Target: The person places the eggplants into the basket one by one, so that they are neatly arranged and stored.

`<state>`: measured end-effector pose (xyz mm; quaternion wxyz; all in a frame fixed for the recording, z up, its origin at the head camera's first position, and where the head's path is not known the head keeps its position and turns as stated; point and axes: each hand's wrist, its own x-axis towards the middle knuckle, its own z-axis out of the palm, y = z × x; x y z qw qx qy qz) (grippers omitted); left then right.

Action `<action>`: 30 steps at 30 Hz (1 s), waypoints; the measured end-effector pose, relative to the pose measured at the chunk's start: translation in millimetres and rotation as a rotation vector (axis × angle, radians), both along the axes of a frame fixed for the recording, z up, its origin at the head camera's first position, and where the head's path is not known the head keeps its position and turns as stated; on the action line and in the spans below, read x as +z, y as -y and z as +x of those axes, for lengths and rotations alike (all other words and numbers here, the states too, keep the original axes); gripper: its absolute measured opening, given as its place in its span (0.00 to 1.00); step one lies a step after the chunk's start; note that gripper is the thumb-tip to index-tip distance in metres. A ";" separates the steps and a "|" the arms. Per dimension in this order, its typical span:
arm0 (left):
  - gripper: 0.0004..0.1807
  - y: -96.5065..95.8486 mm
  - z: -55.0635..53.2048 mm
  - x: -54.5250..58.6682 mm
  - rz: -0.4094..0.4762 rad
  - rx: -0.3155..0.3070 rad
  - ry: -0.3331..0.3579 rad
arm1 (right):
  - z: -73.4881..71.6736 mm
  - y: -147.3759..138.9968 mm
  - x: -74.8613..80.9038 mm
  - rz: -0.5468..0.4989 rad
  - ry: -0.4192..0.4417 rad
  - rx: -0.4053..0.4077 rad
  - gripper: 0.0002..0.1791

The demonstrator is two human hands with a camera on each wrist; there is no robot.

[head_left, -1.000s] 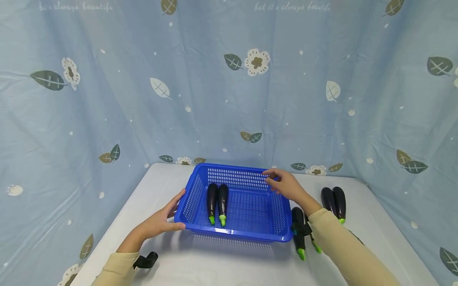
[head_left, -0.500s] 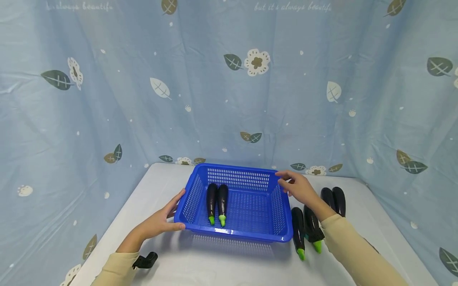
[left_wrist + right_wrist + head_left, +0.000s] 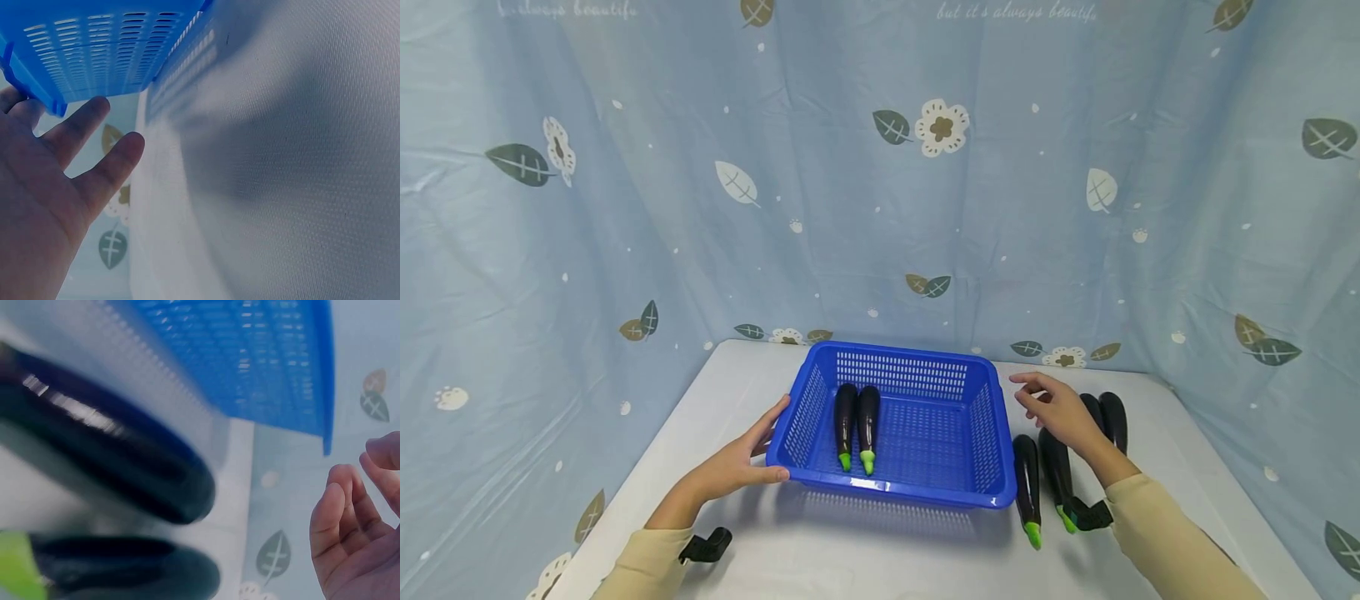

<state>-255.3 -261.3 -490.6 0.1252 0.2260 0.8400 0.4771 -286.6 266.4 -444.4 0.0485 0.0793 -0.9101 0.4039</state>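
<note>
A blue plastic basket [image 3: 891, 493] with slotted sides stands mid-table in the head view. Inside it, toward the left, lie two dark eggplants [image 3: 846, 425] with green stem ends. My left hand [image 3: 730, 468] rests against the basket's left side, fingers spread, thumb at the front left corner; in the left wrist view its fingers [image 3: 81, 128] extend beside the rim. Just right of the basket, my right hand [image 3: 1060, 412] hovers with loosely bent fingers and nothing in them. Below it are two more eggplants [image 3: 1027, 487], large in the right wrist view.
Farther right, another pair of eggplants [image 3: 1114, 421] lies partly hidden behind my right hand. All stand on a white-covered table [image 3: 850, 567]. A blue curtain [image 3: 820, 208] printed with leaves and flowers hangs behind and at the sides.
My right hand has moved right, from over the basket's back right corner to beyond its right rim, over the eggplants. The left hand and the basket have stayed in place.
</note>
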 end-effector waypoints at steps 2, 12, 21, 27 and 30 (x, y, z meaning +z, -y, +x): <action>0.60 -0.3 0.5 0.0 0.005 -0.001 0.006 | 3.1 -6.3 -3.6 0.006 0.018 -0.011 0.22; 0.60 0.2 0.4 -3.4 0.010 0.005 0.009 | 18.3 -31.1 -19.5 0.039 0.042 -0.064 0.25; 0.60 0.2 0.2 -4.7 0.000 0.006 0.016 | 22.7 -48.7 -37.3 0.076 0.048 -0.079 0.27; 0.60 -0.2 -0.3 -5.2 -0.005 0.007 0.008 | 25.3 -56.3 -48.8 0.117 0.031 -0.072 0.24; 0.60 -0.6 -0.2 -5.1 -0.009 0.011 0.009 | 29.5 -56.3 -50.9 0.147 0.022 -0.080 0.23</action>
